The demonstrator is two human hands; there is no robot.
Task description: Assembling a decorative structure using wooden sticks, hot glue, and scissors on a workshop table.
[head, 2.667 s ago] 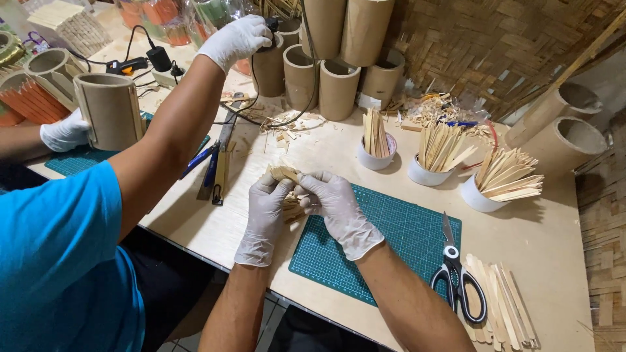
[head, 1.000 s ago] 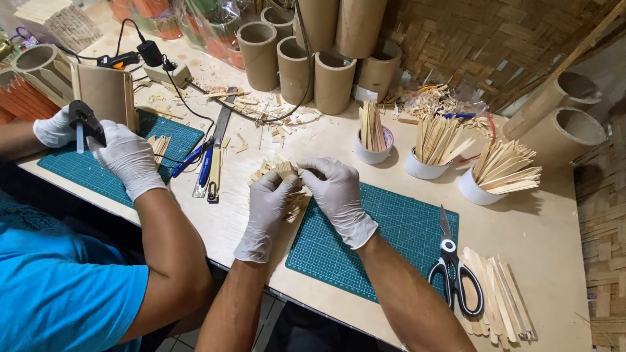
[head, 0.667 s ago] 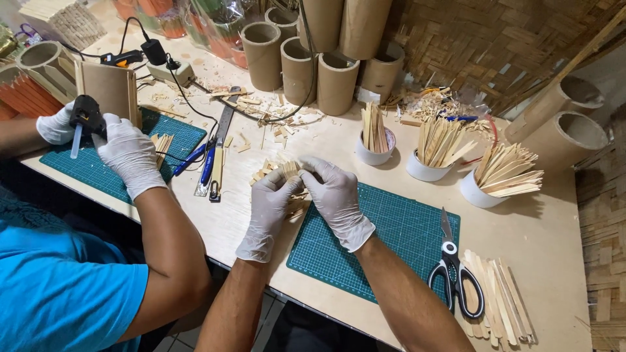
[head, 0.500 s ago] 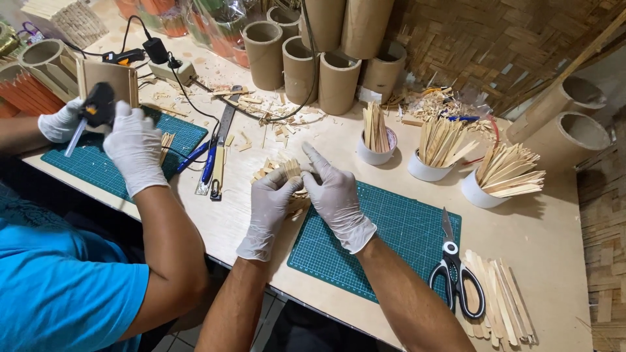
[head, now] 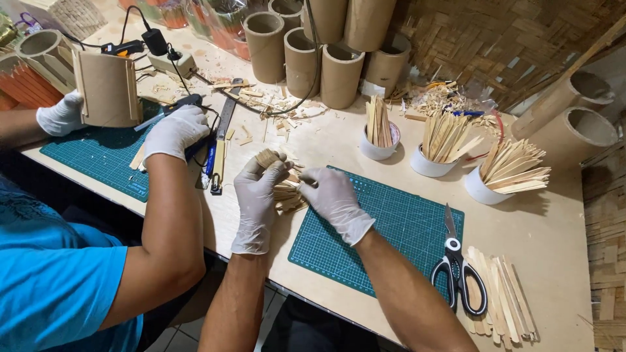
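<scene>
My left hand (head: pixel 259 186) and my right hand (head: pixel 333 197), both in white gloves, hold a small piece made of glued wooden sticks (head: pixel 285 188) at the near-left corner of a green cutting mat (head: pixel 385 234). The left fingers pinch its rolled top end; the right hand grips its right side. A black-handled pair of scissors (head: pixel 456 264) lies to the right of the mat, on a pile of flat wooden sticks (head: pixel 503 301).
A person in a blue shirt at my left holds a cardboard tube (head: pixel 106 88) and a glue gun (head: pixel 184 107) over a second green mat (head: pixel 104 156). Three white cups of sticks (head: pixel 443 146) and several cardboard tubes (head: pixel 306 55) stand behind. Wood scraps, a ruler and cables lie nearby.
The person at my left has brought the glue gun hand down from beside the tube toward the table. My hands have kept hold of the stick piece, shifting slightly.
</scene>
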